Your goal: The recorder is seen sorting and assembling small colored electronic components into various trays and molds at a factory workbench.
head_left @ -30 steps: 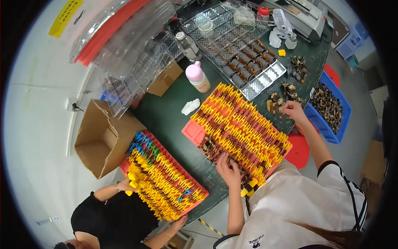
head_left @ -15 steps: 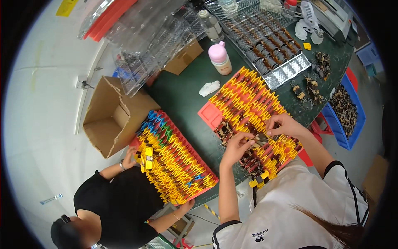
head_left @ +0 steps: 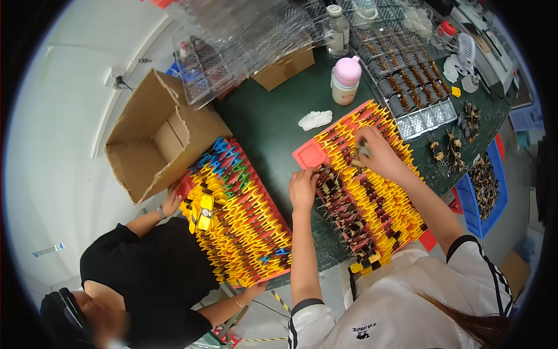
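Note:
A red tray (head_left: 310, 155) lies in front of me, filled with rows of yellow spring clips (head_left: 343, 139). Along its left side runs a row of small dark-and-tan parts (head_left: 343, 212). At the far end of that row is my left hand (head_left: 303, 189), its fingers bent in against the parts; what they pinch is hidden. My right hand (head_left: 376, 152) hovers above the yellow clips near the tray's middle. Its fingers are closed on a small grey-and-tan piece (head_left: 361, 155), blurred by motion. A yellow block-like piece (head_left: 365, 264) sits at the tray's near end.
At left, another person's hand (head_left: 171, 200) touches a second clip tray (head_left: 256, 192) beside an open carton (head_left: 148, 145). Behind stand a pink-lidded bottle (head_left: 347, 81), a clear bottle (head_left: 337, 34) and a plastic tray of coils (head_left: 427, 122). A blue bin (head_left: 478, 215) is at right.
My hands have moved apart: the left away toward the tray's left edge, the right farther up over the yellow clips. The whole view has shifted slightly.

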